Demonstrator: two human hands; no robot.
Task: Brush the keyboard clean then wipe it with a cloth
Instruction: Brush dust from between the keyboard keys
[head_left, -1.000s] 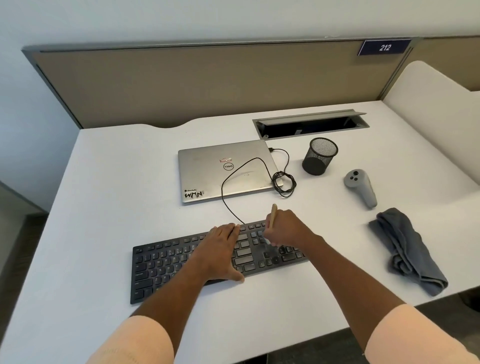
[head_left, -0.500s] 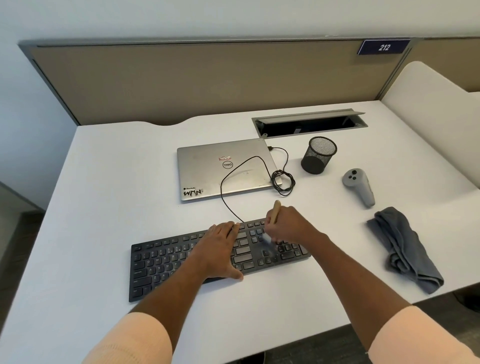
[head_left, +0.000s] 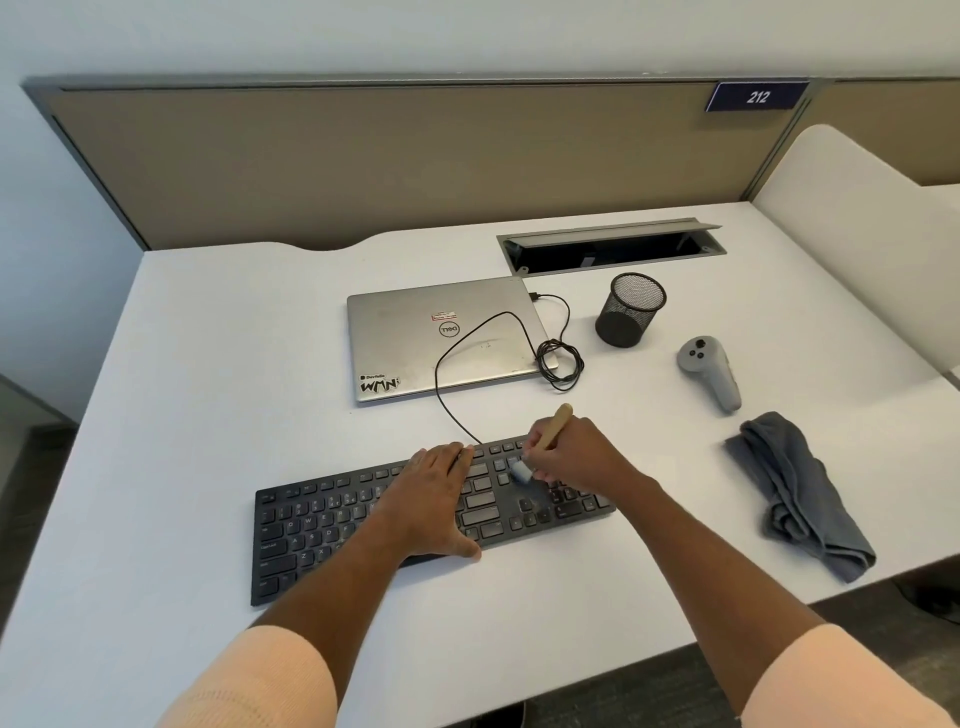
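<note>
Locate the white desk (head_left: 208, 364); on its near middle, find the flat black plastic keyboard (head_left: 322, 525), long axis left to right. Note the crumpled grey cloth (head_left: 795, 493) well apart to the right, nearer the right hand (head_left: 576, 457). Left hand (head_left: 436, 499): flat, fingers straight, pressing keyboard centre. Right hand: grasping wooden-handled brush (head_left: 553, 426), bristles down on right-side keys.

Bright, even, diffuse light overhead; the white counter (head_left: 218, 395) reads pale and near washed out, no hard glare. Shadows soft and thin, one along the laptop (head_left: 441, 343) front edge. Wide-angle bowing curves the partition (head_left: 363, 166) top and the counter edges; brush (head_left: 521, 472) tip slightly smeared.
</note>
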